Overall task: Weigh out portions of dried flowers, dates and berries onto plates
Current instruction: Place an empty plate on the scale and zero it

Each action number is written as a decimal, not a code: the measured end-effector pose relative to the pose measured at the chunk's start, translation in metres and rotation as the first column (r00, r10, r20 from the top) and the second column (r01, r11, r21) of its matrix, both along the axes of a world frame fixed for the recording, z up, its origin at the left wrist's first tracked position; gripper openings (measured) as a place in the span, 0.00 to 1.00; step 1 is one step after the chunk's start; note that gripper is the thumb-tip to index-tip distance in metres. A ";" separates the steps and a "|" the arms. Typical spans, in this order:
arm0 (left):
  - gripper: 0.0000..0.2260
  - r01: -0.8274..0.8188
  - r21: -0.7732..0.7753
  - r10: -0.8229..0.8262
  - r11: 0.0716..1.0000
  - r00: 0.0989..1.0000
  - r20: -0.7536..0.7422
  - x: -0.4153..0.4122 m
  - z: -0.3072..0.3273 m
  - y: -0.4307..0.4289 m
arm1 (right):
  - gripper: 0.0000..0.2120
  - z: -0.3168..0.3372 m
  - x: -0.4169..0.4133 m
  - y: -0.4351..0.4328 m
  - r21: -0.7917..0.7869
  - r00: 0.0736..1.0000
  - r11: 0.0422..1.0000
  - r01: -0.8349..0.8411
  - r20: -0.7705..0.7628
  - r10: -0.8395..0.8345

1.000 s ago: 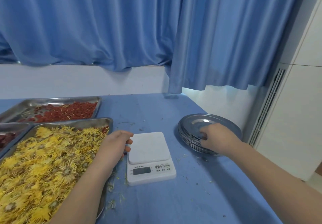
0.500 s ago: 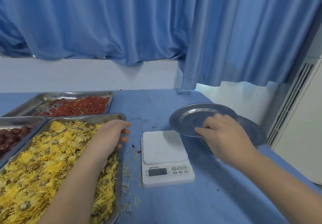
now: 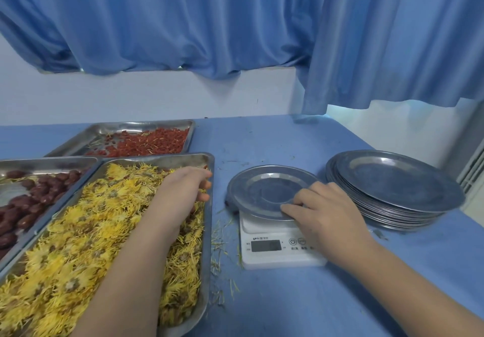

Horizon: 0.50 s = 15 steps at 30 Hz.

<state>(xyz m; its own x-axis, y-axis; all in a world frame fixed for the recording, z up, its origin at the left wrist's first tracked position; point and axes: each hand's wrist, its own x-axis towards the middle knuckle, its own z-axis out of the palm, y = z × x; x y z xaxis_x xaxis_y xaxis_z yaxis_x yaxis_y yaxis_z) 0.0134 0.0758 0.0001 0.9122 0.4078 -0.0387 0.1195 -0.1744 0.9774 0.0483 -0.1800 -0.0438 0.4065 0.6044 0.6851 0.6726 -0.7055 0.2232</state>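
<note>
One plate sits on the scale, mid-worktop, right hand pinching its near rim. Left hand is down in the flowers, tray's far right corner, fingers curled; whether they hold any, cannot tell.

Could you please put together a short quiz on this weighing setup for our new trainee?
1. True or false: the plate on the scale is empty.
2. Where does the stack of plates sit relative to the scale? A. to its left B. to its right C. in front of it
3. Fill in: the left hand reaches into the tray of yellow ____.
Key: 1 true; 2 B; 3 flowers.
</note>
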 end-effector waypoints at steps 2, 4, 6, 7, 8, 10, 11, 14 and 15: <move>0.07 0.001 0.018 -0.001 1.000 1.000 0.004 0.000 -0.001 -0.001 | 0.03 0.003 -0.002 -0.001 -0.009 0.999 1.000 -0.015 -0.040 0.015; 0.07 0.000 0.045 -0.001 0.999 1.000 0.009 -0.001 -0.001 -0.002 | 0.12 0.005 -0.005 -0.001 -0.032 0.994 0.999 -0.011 -0.105 0.007; 0.07 -0.007 0.071 0.006 0.997 1.000 0.014 -0.001 -0.002 -0.002 | 0.24 0.007 -0.010 -0.001 -0.032 0.987 0.999 0.011 -0.162 -0.016; 0.07 -0.010 0.078 0.008 0.997 1.000 0.014 -0.001 -0.002 -0.002 | 0.27 0.008 -0.012 -0.001 -0.026 0.983 1.000 0.015 -0.183 -0.020; 0.07 -0.010 0.081 0.009 0.997 1.000 0.016 -0.002 -0.002 -0.002 | 0.29 0.009 -0.015 -0.002 -0.016 0.978 1.000 0.021 -0.205 -0.023; 0.07 -0.010 0.081 0.008 0.997 1.000 0.020 -0.003 -0.002 -0.003 | 0.29 0.013 -0.019 -0.006 0.028 0.971 0.999 0.016 -0.237 -0.009; 0.07 -0.011 0.082 0.009 0.997 1.000 0.020 -0.004 -0.003 -0.003 | 0.28 0.015 -0.020 -0.010 0.069 0.965 0.998 0.007 -0.261 0.011; 0.07 -0.010 0.097 0.008 0.995 1.000 0.022 -0.005 -0.004 -0.005 | 0.23 0.019 -0.025 -0.025 0.197 0.917 0.980 -0.032 -0.383 0.107; 0.07 -0.009 0.106 0.006 0.994 1.000 0.024 -0.005 -0.004 -0.006 | 0.22 0.019 -0.026 -0.030 0.214 0.895 0.976 -0.038 -0.427 0.128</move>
<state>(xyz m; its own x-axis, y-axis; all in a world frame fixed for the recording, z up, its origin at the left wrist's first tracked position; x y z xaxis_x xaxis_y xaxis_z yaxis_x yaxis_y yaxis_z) 0.0083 0.0700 -0.0041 0.9093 0.4153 0.0269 0.0980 -0.2765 0.9560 0.0221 -0.2100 -0.0249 0.6454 0.5222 0.5574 0.7280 -0.6414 -0.2420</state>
